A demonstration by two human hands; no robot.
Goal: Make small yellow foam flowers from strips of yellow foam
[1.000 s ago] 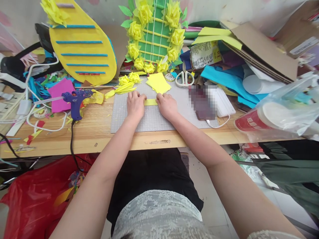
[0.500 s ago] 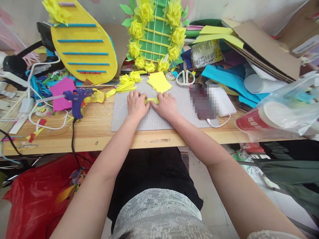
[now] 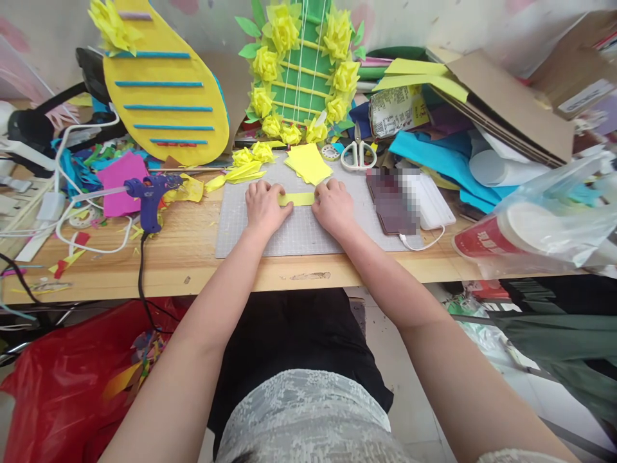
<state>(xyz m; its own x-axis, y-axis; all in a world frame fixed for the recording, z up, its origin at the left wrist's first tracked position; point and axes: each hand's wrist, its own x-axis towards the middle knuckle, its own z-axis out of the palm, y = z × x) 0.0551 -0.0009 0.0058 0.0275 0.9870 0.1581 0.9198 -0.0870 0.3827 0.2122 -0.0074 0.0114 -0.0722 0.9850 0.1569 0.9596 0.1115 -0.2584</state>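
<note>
A folded strip of yellow crepe paper (image 3: 299,199) lies flat on the grey cutting mat (image 3: 299,241), stretched between my two hands. My left hand (image 3: 265,206) closes on the strip's left end, thumb along its lower edge. On the right end, my right hand (image 3: 333,204) grips with curled fingers. Just beyond it is a stack of yellow paper squares (image 3: 309,163). Several finished yellow paper petals and flowers (image 3: 245,168) rest at the mat's far left.
A blue glue gun (image 3: 150,199) stands left, its black cord hanging over the table edge. White-handled scissors (image 3: 358,154), a phone (image 3: 388,206) and a power bank (image 3: 434,200) lie right. A bagged red cup (image 3: 486,235) is further right. Paper guitar shapes (image 3: 166,96) lean behind.
My right hand has shifted right along the strip, so the gap between my hands is wider and more of the yellow paper shows. My left hand stays at the left end.
</note>
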